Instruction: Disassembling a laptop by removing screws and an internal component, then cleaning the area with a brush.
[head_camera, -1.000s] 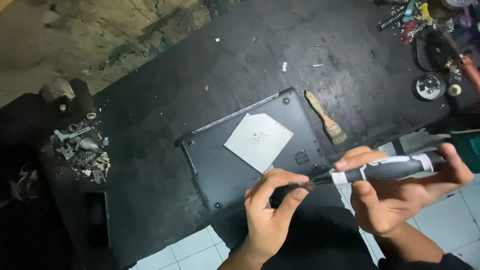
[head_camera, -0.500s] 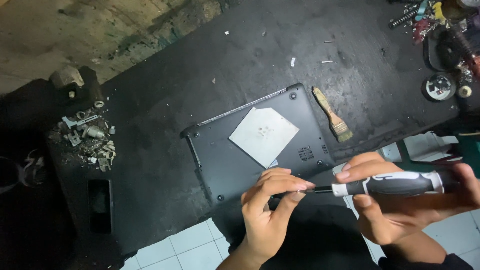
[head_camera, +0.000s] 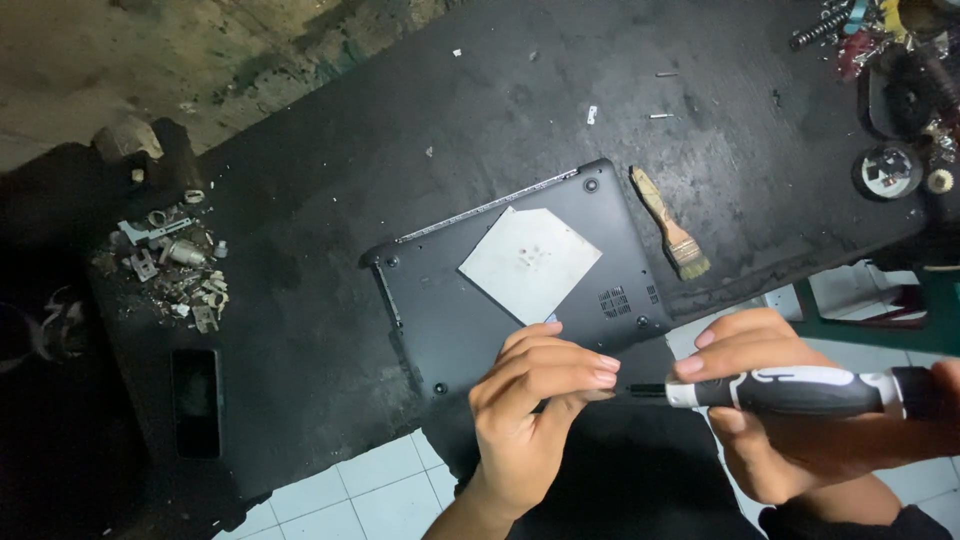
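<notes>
Shifted since the earlier frame: both hands lower and nearer the lens, laptop base sitting higher in view. Nearest: left hand (head_camera: 535, 395) with fingers (head_camera: 590, 365) pinched together at the bit end of the screwdriver (head_camera: 790, 390); whatever sits between the fingertips too small to tell. Right hand (head_camera: 800, 420) clenched around the screwdriver's black-and-white handle, tool held level above the tiled floor (head_camera: 350, 490), off the desk edge. Judged light, stiff and grippy at the rubbered handle; slim bit best steadied by fingertip only. Beyond: dark laptop base (head_camera: 500, 290) lying underside up on the black desk (head_camera: 450, 120), pale square sheet (head_camera: 530, 262) resting on it, likely light and flimsy. Just right, small paintbrush (head_camera: 668, 222). Far left, loose heap of metal scraps (head_camera: 170, 270). Far right corner, round dish-like item (head_camera: 888, 170), contents unclear.
</notes>
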